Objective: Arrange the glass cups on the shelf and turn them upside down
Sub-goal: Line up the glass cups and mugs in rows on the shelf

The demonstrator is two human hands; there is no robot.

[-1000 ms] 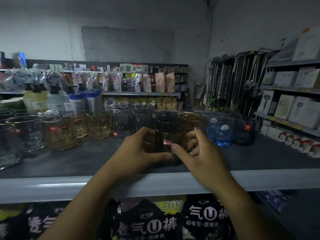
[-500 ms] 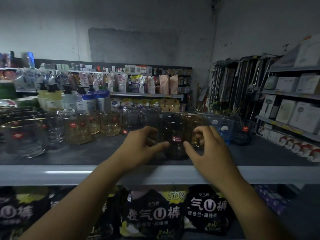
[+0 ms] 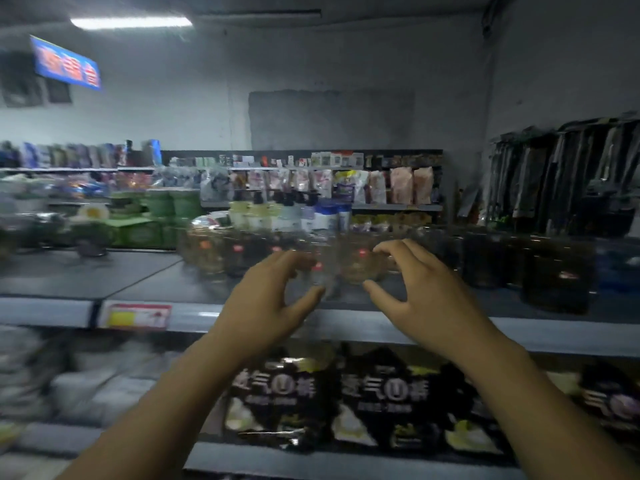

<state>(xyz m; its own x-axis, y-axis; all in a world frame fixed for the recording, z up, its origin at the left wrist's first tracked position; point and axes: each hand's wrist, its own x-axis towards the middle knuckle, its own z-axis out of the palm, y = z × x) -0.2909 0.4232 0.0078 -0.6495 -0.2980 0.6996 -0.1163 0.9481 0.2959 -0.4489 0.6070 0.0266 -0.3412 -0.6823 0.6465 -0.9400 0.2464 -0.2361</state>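
Where glass cups (image 3: 358, 268) are standing on the shelf (image 3: 242, 317), two hands are hovering.
The left hand (image 3: 266, 299) and the right hand (image 3: 426, 292) are flanking them, half-open, gripping nothing.

One head-worn view — looking forward across the near shelf (image 3: 346, 320) toward far store walls.
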